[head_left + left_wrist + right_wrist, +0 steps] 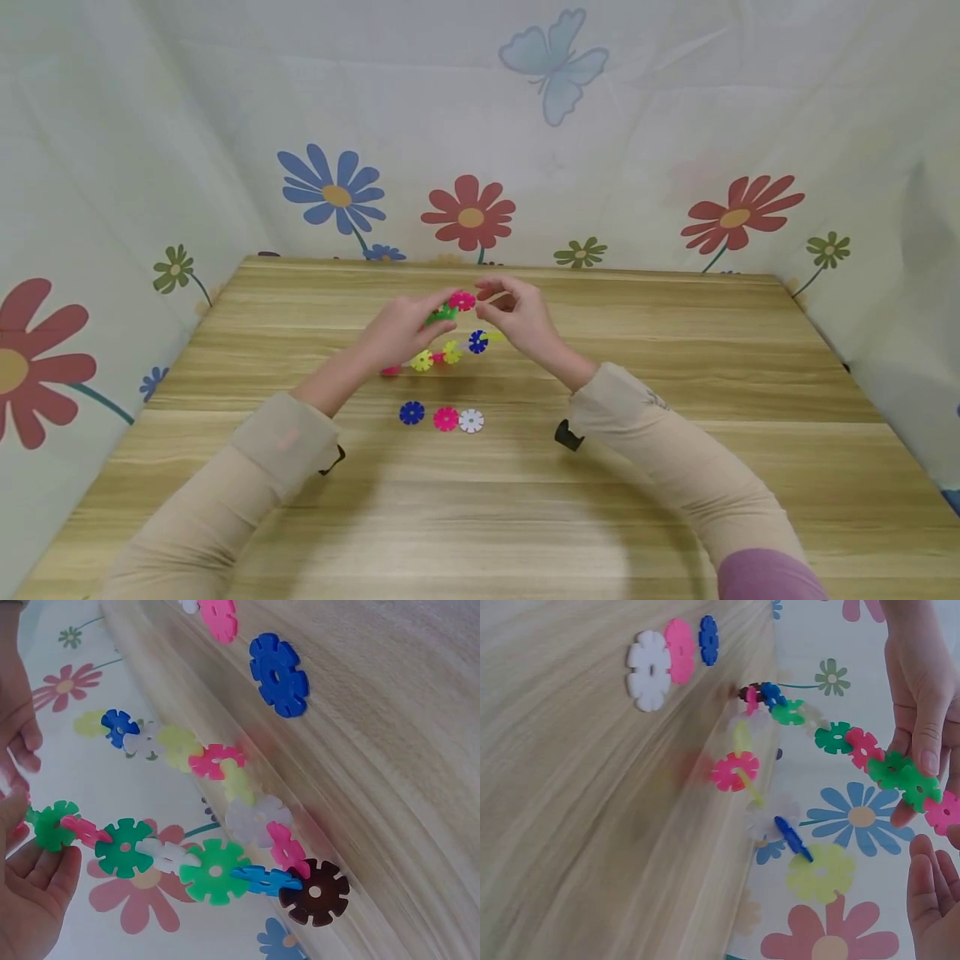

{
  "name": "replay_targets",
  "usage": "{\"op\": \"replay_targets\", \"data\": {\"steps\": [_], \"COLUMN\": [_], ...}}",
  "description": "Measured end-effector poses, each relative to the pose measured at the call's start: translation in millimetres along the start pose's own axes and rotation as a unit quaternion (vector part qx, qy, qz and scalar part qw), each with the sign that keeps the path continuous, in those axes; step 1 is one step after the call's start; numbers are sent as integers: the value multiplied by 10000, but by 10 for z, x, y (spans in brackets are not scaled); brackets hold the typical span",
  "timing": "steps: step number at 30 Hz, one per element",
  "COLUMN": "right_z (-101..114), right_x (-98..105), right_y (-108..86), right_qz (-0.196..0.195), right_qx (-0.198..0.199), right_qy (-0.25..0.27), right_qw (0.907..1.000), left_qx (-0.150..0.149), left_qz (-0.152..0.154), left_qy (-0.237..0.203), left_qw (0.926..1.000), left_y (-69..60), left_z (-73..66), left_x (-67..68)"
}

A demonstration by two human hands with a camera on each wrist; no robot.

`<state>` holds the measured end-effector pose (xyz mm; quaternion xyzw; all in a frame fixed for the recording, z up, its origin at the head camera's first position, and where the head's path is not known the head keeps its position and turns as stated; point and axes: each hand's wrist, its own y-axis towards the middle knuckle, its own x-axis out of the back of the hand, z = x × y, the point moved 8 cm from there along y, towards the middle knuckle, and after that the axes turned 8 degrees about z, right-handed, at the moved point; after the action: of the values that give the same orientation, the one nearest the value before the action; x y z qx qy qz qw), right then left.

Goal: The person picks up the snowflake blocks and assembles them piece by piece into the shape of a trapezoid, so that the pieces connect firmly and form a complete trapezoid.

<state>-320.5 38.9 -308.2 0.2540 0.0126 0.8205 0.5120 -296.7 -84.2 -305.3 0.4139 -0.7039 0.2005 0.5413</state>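
Observation:
My left hand (405, 329) grips one end of a chain of notched plastic discs, its thumb and fingers around a green disc (919, 787). A pink disc (462, 301) joins this end, between the two hands. My right hand (521, 312) is raised beside that pink disc, thumb and fingers bent but apart at the tips; whether they touch its edge is hard to tell. The chain hangs in a loop through a brown disc (314, 892), with blue, white, pink and yellow discs. Its other end is a yellow disc (821, 872) next to a blue one (477, 342).
On the wooden table (480, 517) lie three loose discs in a row nearer the body: blue (412, 413), pink (446, 419) and white (471, 421). A white cloth (420, 100) printed with flowers and a butterfly surrounds the table's back and sides.

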Motion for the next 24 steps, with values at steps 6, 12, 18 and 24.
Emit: {"op": "replay_targets", "data": {"steps": [6, 12, 18, 24], "right_z": [-96, -285, -480, -594], "right_x": [-55, -296, -566, -752], "right_y": [-79, -166, -299, -458], "right_qz": [434, 1715, 2930, 3544], "right_qx": [-233, -540, -551, -674], "right_qy": [-108, -342, -1006, -1324], "right_qw": [9987, 9831, 9492, 9232], "left_qx": [400, 794, 997, 1130], "left_qz": [112, 144, 158, 128], "left_qy": [-294, -702, -994, -1003], "left_qw": [9987, 9943, 9899, 9884], "left_y": [14, 34, 52, 34], "left_z": [144, 270, 358, 384], "left_x": [59, 116, 144, 164]}}
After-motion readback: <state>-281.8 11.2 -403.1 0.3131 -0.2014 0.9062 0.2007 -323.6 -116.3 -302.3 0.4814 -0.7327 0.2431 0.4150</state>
